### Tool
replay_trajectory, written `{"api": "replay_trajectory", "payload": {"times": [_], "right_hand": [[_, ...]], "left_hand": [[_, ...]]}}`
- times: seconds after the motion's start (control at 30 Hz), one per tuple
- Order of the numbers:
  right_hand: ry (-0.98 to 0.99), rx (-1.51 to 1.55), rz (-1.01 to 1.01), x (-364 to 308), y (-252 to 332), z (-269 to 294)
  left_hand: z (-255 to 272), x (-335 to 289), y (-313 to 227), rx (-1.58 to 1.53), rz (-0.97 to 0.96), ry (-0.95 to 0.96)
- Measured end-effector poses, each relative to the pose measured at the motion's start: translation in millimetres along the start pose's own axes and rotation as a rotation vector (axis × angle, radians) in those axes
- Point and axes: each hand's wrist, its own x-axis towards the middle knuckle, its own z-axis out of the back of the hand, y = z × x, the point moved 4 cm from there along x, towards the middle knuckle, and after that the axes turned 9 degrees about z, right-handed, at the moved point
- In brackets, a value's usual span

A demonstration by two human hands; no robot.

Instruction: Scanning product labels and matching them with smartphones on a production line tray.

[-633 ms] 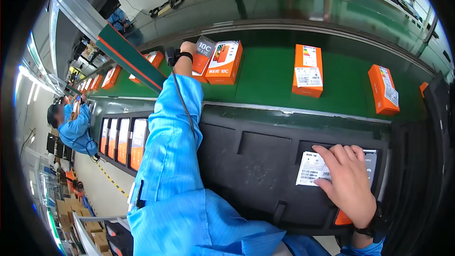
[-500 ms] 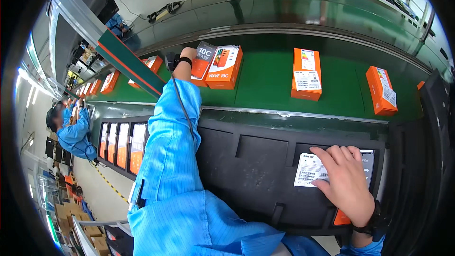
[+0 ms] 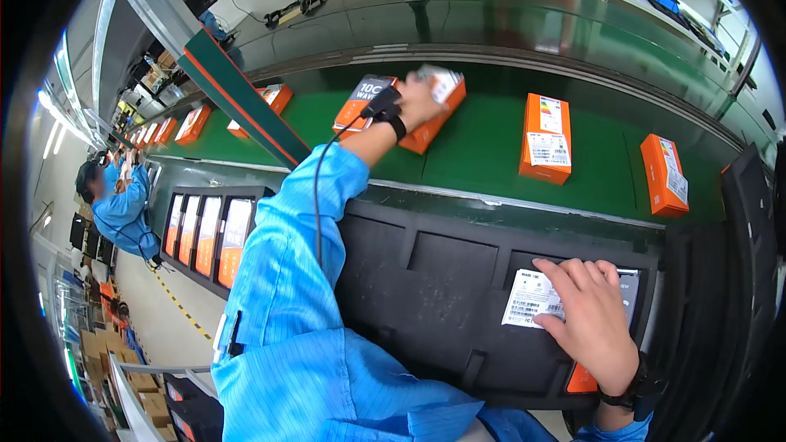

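Observation:
My left hand, blurred by motion, grips an orange and white phone box on the green belt. That box is tilted, with a white face showing. Just left of it lies a grey and orange phone box. My right hand is bent over a white barcode label, its thumb and index finger at the label's edges. Beneath this hand a grey and orange box lies in the right end of a black tray; the hand hides most of it. A cable runs from a black device at my left wrist.
Two orange boxes, one nearer and another farther right, stand on the green belt. A second black tray at the left holds several boxes. A slanted metal post crosses the left side; a co-worker is beyond.
My left hand has moved right from the grey-topped box to the neighbouring box, which is now turned and tilted. My right hand keeps its place on the label. The view has shifted slightly.

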Motion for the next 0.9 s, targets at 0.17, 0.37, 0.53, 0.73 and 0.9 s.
{"api": "replay_trajectory", "payload": {"times": [0.17, 0.37, 0.53, 0.73, 0.9], "right_hand": [[0.008, -0.034, 0.023, 4, 11, -2], [-0.005, -0.021, 0.038, 14, 17, -6], [-0.007, -0.006, 0.018, 17, 25, -10], [-0.013, -0.017, 0.029, 24, 29, -16], [0.003, -0.023, 0.024, 31, 34, -22]], "left_hand": [[61, 70, 89, 0.118, -0.025, -0.298], [26, 101, 165, -0.225, 0.096, 0.002], [35, 81, 132, -0.011, 0.058, 0.035], [3, 55, 123, 0.005, 0.092, 0.027], [-33, 38, 117, 0.068, 0.061, -0.001]]}}
